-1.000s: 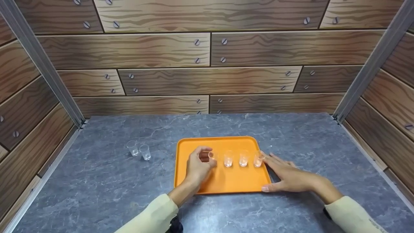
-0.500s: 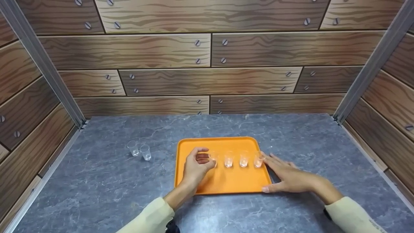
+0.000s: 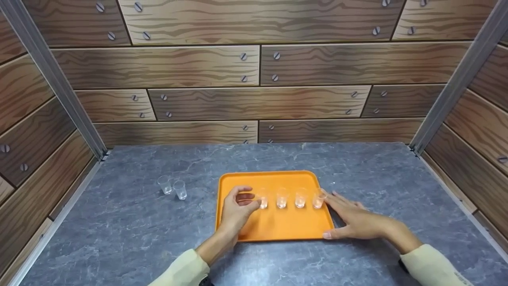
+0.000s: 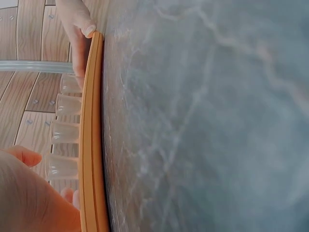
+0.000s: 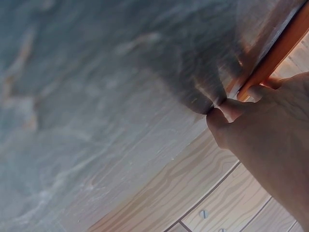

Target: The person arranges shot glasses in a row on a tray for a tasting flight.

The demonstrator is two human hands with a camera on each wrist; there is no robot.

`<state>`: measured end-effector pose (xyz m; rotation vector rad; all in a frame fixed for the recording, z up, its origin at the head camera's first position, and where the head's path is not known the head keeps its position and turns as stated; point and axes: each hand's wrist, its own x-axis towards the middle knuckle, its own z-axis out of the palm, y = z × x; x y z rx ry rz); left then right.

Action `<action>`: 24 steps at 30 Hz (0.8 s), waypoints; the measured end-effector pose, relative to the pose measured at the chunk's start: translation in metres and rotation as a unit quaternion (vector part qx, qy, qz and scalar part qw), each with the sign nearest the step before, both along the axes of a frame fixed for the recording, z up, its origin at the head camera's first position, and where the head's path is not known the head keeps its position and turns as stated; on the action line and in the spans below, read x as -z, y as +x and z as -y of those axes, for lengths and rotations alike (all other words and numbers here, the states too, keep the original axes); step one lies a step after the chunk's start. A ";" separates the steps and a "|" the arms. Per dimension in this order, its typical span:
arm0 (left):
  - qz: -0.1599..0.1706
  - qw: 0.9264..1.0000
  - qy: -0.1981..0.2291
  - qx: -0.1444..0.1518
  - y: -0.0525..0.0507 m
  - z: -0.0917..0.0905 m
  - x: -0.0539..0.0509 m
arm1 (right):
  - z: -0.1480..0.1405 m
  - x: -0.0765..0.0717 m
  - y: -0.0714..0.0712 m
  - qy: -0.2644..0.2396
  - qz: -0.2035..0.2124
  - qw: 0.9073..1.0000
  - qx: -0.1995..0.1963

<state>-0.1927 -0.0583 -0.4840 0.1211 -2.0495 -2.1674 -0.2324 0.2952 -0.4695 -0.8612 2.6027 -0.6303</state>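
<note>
Four clear small glasses stand upright in a row across an orange tray (image 3: 285,228). Beside the leftmost glass (image 3: 262,200) is the left hand (image 3: 235,212), its thumb and fingers spread apart around that side. The left wrist view shows a gap between this hand's thumb and the nearest glass (image 4: 63,166). At the tray's right edge rests the right hand (image 3: 359,220), thumb on the near corner and fingertips by the rightmost glass (image 3: 318,200); whether they touch it I cannot tell. In the right wrist view, several fingers of the hand (image 5: 270,130) reach the table.
Two more clear glasses, one (image 3: 165,186) just behind the other (image 3: 180,190), stand on the grey marbled table (image 3: 119,226) left of the tray. Wood-patterned walls (image 3: 198,67) with metal corner posts (image 3: 59,83) enclose the table at the back and sides.
The left hand has drawn slightly left and back from the leftmost glass, which now shows more fully. The right hand stays at the tray's edge.
</note>
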 end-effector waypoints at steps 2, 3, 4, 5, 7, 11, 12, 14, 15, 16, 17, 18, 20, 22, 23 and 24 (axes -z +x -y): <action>-0.001 1.000 0.002 -0.003 0.001 0.001 0.000 | 0.000 0.001 0.000 0.001 0.002 1.000 0.001; -0.006 1.000 0.001 -0.004 0.002 0.002 0.001 | 0.000 0.001 0.000 0.001 0.003 1.000 0.002; -0.010 1.000 0.000 -0.006 0.003 0.003 0.000 | 0.000 0.001 0.000 0.001 0.003 1.000 0.003; -0.015 1.000 0.000 -0.008 0.004 0.004 0.000 | 0.000 0.001 0.000 0.001 0.003 1.000 0.004; -0.023 1.000 0.001 -0.011 0.006 0.007 0.000 | 0.000 0.000 0.000 0.001 0.004 1.000 0.004; -0.029 0.999 0.006 -0.017 0.009 0.013 -0.001 | 0.001 -0.001 0.000 0.002 0.006 1.000 0.005; -0.030 0.999 0.009 -0.018 0.010 0.015 -0.001 | 0.001 -0.001 0.001 0.002 0.008 1.000 0.005; -0.036 0.999 0.012 -0.024 0.011 0.018 -0.001 | 0.001 -0.001 0.001 0.002 0.008 1.000 0.005; -0.040 0.999 0.015 -0.028 0.011 0.019 -0.001 | 0.000 -0.001 0.001 0.002 0.007 1.000 0.005; -0.043 0.998 0.016 -0.032 0.011 0.021 -0.001 | 0.000 -0.001 0.001 0.003 0.006 1.000 0.004; -0.045 0.998 0.017 -0.038 0.012 0.023 -0.001 | 0.000 -0.001 0.001 0.003 0.005 1.000 0.004; -0.047 0.998 0.019 -0.043 0.012 0.025 -0.001 | 0.000 -0.001 0.001 0.004 0.003 1.000 0.003; -0.048 0.997 0.020 -0.054 0.013 0.028 -0.001 | 0.000 -0.001 0.001 0.005 0.001 1.000 0.003; -0.050 0.996 0.025 -0.066 0.014 0.032 -0.001 | 0.000 -0.001 0.001 0.006 0.001 1.000 0.002; -0.051 0.996 0.027 -0.071 0.015 0.034 -0.002 | 0.000 0.000 0.001 0.006 0.001 1.000 0.002; -0.052 0.995 0.027 -0.077 0.015 0.035 -0.002 | 0.000 0.000 0.001 0.005 0.001 1.000 0.000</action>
